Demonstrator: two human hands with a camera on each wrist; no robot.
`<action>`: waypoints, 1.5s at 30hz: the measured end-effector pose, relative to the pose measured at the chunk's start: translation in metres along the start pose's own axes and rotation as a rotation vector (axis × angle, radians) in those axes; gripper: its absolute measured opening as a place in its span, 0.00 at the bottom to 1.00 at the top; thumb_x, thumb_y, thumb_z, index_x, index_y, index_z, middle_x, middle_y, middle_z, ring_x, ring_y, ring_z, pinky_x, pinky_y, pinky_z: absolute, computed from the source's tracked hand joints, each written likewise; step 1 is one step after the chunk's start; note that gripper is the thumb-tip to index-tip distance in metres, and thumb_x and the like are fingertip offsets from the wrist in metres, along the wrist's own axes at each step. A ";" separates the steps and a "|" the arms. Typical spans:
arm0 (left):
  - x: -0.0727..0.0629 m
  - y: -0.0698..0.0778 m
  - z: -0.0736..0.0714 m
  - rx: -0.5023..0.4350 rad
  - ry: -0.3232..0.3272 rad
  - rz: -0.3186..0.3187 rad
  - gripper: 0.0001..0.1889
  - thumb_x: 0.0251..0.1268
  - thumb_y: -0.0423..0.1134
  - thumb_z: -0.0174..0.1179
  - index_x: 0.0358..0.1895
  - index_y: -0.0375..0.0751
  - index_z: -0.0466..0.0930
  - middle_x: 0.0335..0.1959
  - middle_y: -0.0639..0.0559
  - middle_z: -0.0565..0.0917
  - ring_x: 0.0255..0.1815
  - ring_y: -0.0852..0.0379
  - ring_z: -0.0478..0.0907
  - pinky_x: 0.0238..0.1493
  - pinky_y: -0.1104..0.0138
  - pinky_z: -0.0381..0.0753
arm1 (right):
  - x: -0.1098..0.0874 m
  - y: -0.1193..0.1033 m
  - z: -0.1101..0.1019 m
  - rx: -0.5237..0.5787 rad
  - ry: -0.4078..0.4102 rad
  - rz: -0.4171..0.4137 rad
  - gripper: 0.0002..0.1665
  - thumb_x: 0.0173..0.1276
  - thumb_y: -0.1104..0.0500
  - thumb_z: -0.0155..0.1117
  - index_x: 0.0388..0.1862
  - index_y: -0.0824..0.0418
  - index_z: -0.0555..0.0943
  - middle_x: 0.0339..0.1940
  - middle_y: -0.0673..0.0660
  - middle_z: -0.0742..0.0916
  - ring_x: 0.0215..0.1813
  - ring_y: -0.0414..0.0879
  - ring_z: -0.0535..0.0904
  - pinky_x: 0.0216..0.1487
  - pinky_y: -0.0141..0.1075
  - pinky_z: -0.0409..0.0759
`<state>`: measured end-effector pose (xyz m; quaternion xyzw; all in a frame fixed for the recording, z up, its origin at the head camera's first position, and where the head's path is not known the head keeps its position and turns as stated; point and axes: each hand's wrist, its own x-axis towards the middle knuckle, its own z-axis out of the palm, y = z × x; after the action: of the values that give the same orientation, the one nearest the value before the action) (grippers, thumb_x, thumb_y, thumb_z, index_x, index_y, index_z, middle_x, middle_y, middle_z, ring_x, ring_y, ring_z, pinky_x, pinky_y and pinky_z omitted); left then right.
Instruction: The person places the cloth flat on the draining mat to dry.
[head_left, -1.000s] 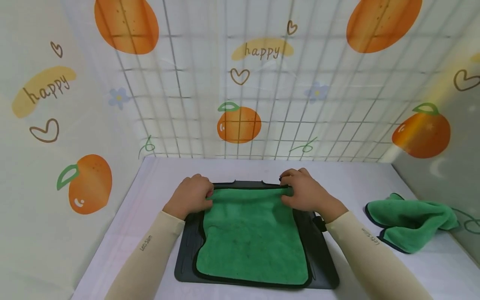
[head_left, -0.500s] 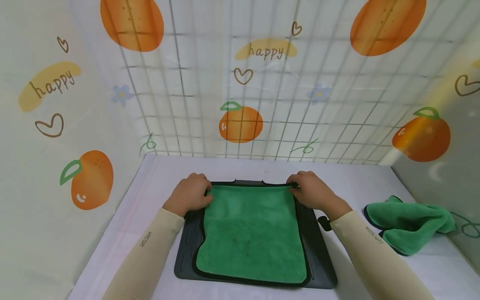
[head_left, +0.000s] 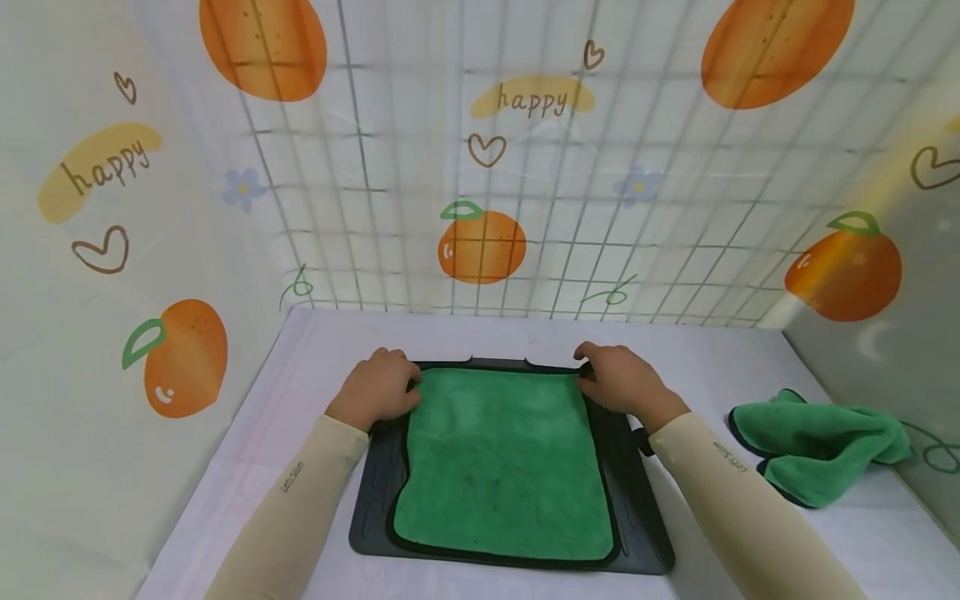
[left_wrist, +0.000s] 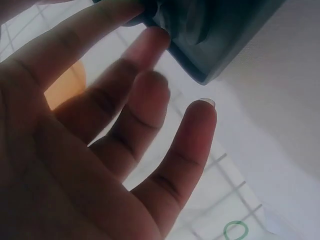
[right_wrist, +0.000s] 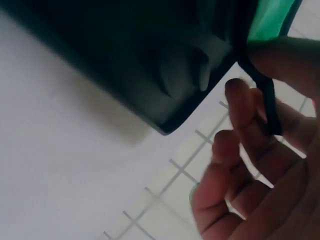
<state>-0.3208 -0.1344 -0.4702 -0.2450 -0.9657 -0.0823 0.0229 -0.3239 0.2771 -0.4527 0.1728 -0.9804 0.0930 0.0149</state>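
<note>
A green towel [head_left: 502,467] with black edging is spread flat over a dark grey plastic board [head_left: 637,508] on the table. At the towel's far left corner my left hand [head_left: 378,385] pinches the edge. In the left wrist view its other fingers [left_wrist: 185,135] hang loosely beside the board's corner, and the thumb is hidden. My right hand [head_left: 622,379] holds the far right corner, index finger raised. The right wrist view shows a black strip of edging [right_wrist: 270,105] between the right thumb and fingers.
A second green towel [head_left: 825,446] lies crumpled on the right of the white table [head_left: 712,358]. Behind the table stands a wire grid covered by a printed curtain [head_left: 480,250]. A small black item [head_left: 642,442] sits by my right wrist.
The far edge of the towel has been pulled straighter and flatter. My right hand moved outward to the right, then slightly back; its index finger has lifted. The left hand barely shifted.
</note>
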 end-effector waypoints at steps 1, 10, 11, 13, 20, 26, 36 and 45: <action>0.000 0.000 0.001 -0.004 -0.008 -0.006 0.13 0.73 0.43 0.62 0.54 0.53 0.91 0.52 0.49 0.84 0.48 0.45 0.77 0.40 0.51 0.81 | 0.000 0.002 0.001 -0.014 -0.007 0.017 0.29 0.73 0.54 0.73 0.67 0.65 0.79 0.48 0.60 0.89 0.46 0.55 0.87 0.47 0.54 0.84; -0.001 0.003 0.012 0.081 -0.034 -0.053 0.29 0.66 0.69 0.66 0.60 0.54 0.88 0.53 0.49 0.83 0.53 0.44 0.77 0.48 0.46 0.81 | -0.006 0.012 0.000 -0.071 -0.055 0.101 0.33 0.74 0.47 0.71 0.68 0.65 0.78 0.50 0.62 0.89 0.44 0.57 0.86 0.40 0.55 0.84; -0.002 0.005 0.013 0.100 -0.031 -0.049 0.33 0.64 0.72 0.65 0.61 0.54 0.87 0.54 0.48 0.83 0.54 0.43 0.77 0.48 0.45 0.80 | -0.009 0.011 -0.002 -0.077 -0.045 0.097 0.33 0.74 0.48 0.71 0.69 0.66 0.77 0.52 0.64 0.88 0.46 0.59 0.86 0.41 0.56 0.84; -0.006 0.007 0.012 0.140 -0.018 -0.029 0.38 0.62 0.76 0.63 0.65 0.52 0.85 0.56 0.46 0.82 0.56 0.42 0.77 0.49 0.45 0.80 | -0.015 0.006 -0.007 -0.088 -0.015 0.083 0.34 0.73 0.49 0.71 0.71 0.65 0.76 0.57 0.66 0.86 0.51 0.63 0.85 0.44 0.59 0.83; -0.036 0.015 0.002 0.193 0.151 0.188 0.35 0.69 0.74 0.59 0.62 0.50 0.84 0.49 0.49 0.80 0.48 0.48 0.76 0.41 0.51 0.79 | -0.049 -0.022 -0.017 -0.116 0.066 -0.099 0.26 0.68 0.51 0.78 0.61 0.61 0.84 0.44 0.56 0.87 0.46 0.57 0.82 0.40 0.52 0.82; -0.080 0.028 -0.001 0.070 0.093 0.464 0.35 0.52 0.84 0.62 0.38 0.55 0.82 0.33 0.66 0.74 0.35 0.61 0.66 0.37 0.61 0.69 | -0.096 -0.043 -0.014 -0.018 0.035 -0.315 0.17 0.64 0.50 0.82 0.48 0.52 0.87 0.34 0.41 0.83 0.38 0.40 0.76 0.40 0.41 0.78; -0.122 0.036 0.000 -0.013 -0.031 0.502 0.18 0.56 0.67 0.75 0.36 0.62 0.83 0.32 0.69 0.75 0.35 0.66 0.64 0.35 0.67 0.67 | -0.162 -0.059 -0.011 0.115 -0.099 -0.401 0.23 0.61 0.35 0.81 0.51 0.40 0.87 0.47 0.33 0.82 0.48 0.34 0.75 0.47 0.40 0.81; -0.145 0.040 0.006 -0.044 0.027 0.519 0.08 0.56 0.52 0.75 0.35 0.63 0.85 0.35 0.70 0.75 0.37 0.67 0.65 0.37 0.69 0.65 | -0.180 -0.065 0.001 0.104 -0.065 -0.420 0.20 0.59 0.38 0.83 0.49 0.32 0.85 0.46 0.29 0.80 0.49 0.32 0.72 0.47 0.41 0.80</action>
<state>-0.1746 -0.1666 -0.4823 -0.4841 -0.8680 -0.0981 0.0508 -0.1331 0.2777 -0.4533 0.3768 -0.9167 0.1328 -0.0066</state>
